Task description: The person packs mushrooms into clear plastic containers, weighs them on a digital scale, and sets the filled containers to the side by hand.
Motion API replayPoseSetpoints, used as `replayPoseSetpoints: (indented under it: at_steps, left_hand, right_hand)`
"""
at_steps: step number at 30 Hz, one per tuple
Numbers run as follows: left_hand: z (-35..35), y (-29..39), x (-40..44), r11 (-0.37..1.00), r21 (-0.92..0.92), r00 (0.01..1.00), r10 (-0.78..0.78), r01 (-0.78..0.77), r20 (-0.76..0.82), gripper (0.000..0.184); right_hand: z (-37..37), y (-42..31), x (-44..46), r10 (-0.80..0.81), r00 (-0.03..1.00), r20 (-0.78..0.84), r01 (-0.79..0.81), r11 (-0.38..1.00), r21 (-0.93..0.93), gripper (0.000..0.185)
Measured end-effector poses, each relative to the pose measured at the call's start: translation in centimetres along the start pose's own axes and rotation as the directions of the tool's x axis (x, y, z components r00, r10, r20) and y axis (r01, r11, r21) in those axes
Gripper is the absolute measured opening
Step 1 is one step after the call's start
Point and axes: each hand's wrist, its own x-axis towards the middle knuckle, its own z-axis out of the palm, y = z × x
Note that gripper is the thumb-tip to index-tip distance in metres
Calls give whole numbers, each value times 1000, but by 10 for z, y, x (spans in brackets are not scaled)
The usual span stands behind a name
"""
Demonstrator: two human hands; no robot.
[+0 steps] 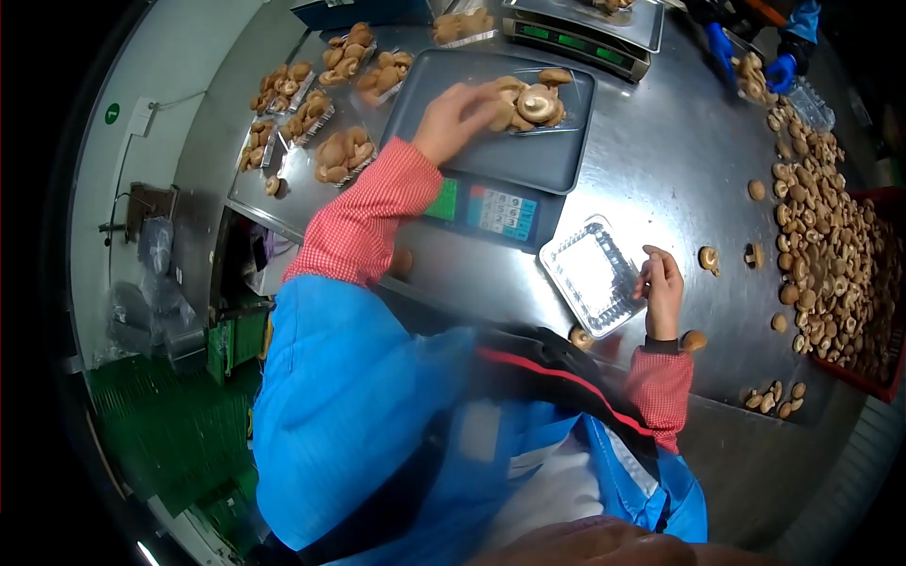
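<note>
My left hand [458, 121] reaches over the scale's grey platform [434, 123]. Its fingers are curved against a shiitake mushroom [507, 98] at the near side of a clear tray [557, 128]. Several more shiitakes lie in that tray, among them a large one [538, 105] with its stem up. Below the platform is the scale's keypad [502, 213]. My right hand [662, 288] has its fingers curled at the right rim of a bare clear plastic tray [593, 274], which rests at an angle on the steel table. The exact fingertip contact is small and partly hidden.
Filled mushroom trays [343, 154] stand at the upper left. A second scale [580, 42] is at the back. On the right, a big heap of shiitakes [816, 245] spreads from a red crate [882, 382]. A co-worker's blue-gloved hands [781, 73] hold mushrooms at the upper right.
</note>
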Motion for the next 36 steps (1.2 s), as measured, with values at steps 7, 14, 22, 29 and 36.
replayPoseSetpoints:
  at_steps: [7,14,22,29,36]
  left_hand:
    - [-11,-23,4,957,-237,985,-170,169,17,28]
    - [1,-27,-16,983,-116,965,-166,145,-205,54]
    - [45,5,-21,978,209,990,10,20,-140,64]
    - [36,4,-25,994,74,981,-64,79,-184,70]
    - [-14,-30,-24,849,-482,920,-344,219,-188,37]
  right_hand:
    - [0,2,1,-7,1000,7,7,1000,1,27]
    - [-3,3,4,-9,1000,14,8,1000,24,26]
    - [0,0,4,4,1000,-2,-4,999,35,27]
    - [1,7,-1,-56,998,-20,54,995,-82,24]
    - [43,20,-56,-492,800,343,563,418,-713,20]
